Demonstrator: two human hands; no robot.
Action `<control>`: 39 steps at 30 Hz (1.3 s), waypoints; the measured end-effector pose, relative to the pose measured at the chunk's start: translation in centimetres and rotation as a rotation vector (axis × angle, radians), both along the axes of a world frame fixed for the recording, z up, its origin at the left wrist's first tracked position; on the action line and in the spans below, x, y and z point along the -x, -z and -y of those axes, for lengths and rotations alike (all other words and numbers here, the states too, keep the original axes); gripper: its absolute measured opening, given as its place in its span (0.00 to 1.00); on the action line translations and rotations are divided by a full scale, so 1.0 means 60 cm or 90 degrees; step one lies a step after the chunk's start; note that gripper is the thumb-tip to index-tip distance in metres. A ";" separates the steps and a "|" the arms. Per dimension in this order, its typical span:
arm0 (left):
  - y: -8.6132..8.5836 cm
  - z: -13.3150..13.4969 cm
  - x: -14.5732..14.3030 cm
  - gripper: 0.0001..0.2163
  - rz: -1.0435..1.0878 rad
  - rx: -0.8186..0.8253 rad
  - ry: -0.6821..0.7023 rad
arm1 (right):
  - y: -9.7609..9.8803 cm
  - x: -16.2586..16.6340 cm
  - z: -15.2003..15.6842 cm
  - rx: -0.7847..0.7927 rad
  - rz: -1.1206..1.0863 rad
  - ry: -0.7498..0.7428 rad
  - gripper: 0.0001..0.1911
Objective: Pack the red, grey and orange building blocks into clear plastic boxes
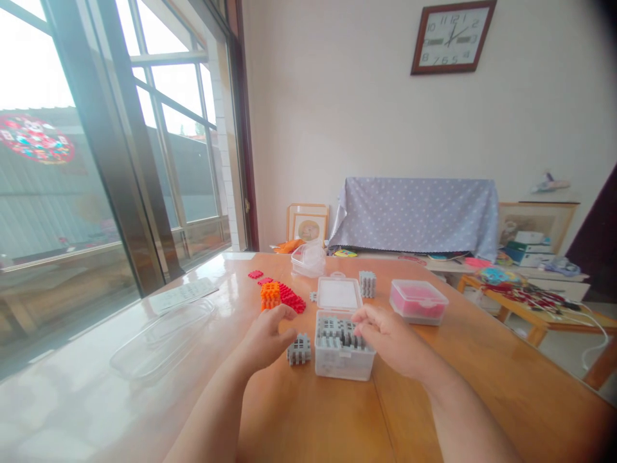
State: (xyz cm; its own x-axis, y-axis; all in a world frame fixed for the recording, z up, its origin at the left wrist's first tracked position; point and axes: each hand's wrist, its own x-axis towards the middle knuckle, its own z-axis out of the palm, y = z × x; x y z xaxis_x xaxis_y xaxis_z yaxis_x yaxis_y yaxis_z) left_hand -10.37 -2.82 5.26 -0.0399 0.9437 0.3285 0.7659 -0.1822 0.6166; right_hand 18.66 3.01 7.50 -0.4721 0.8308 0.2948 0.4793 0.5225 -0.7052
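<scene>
My left hand [266,339] is open, thumb and forefinger apart, just left of a small stack of grey notched building tiles [299,349]. I see nothing between its fingers. My right hand [388,333] is over the right side of a clear plastic box [344,366], its fingers curled together at the rim. Whatever those fingers hold, if anything, is hidden. Grey interlocking tiles [332,329] stand in rows inside the box. Its hinged lid [339,294] is tipped back, away from me.
Beyond my left hand are an orange tile stack [270,296] and a spread of red tiles [292,298]. Another grey stack [367,283] stands behind the box. A pink-filled container [418,301] is at the right, a clear lid [161,341] at the left, a clear tub [308,259] at the back.
</scene>
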 end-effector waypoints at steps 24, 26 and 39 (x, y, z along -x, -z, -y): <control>-0.044 0.029 -0.039 0.16 -0.058 -0.202 0.059 | -0.003 0.029 0.011 -0.021 -0.161 0.021 0.20; -0.045 0.030 -0.039 0.15 -0.027 -0.200 0.063 | -0.002 0.033 0.012 -0.029 -0.156 0.024 0.21; -0.031 0.045 -0.084 0.21 0.136 -0.189 0.190 | -0.021 0.044 0.036 0.128 -0.215 -0.097 0.25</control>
State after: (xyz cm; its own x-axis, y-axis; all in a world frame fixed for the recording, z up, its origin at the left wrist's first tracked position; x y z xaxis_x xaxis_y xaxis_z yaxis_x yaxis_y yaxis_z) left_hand -5.33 -5.53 7.10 0.1231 0.7902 0.6004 0.5147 -0.5681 0.6421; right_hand 16.00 0.87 8.79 -0.4986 0.8160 0.2926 0.1317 0.4049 -0.9048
